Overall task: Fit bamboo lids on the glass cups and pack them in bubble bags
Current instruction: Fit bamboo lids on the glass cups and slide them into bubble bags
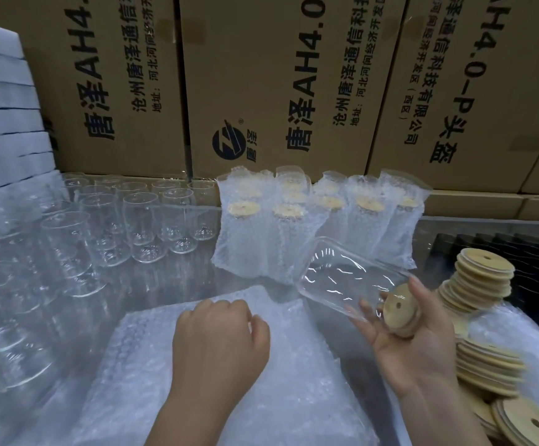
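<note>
Bagging step, by the look: the glass cup (342,278), bamboo lid (401,312) fitted, is gripped sideways in the right hand (422,342) over the bench (171,284). The left hand (219,342) is curled on the bubble bags (293,365), pinch unconfirmed. Next, a bag mouth must be opened.

Even cool light; glare on glass cup (351,278); edges warped & blurry, esp. left.

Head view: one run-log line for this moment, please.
right hand: holds tilted cup, lid on, unbagged | left hand: curled on bags, grip unclear | packed cups: standing behind
</note>
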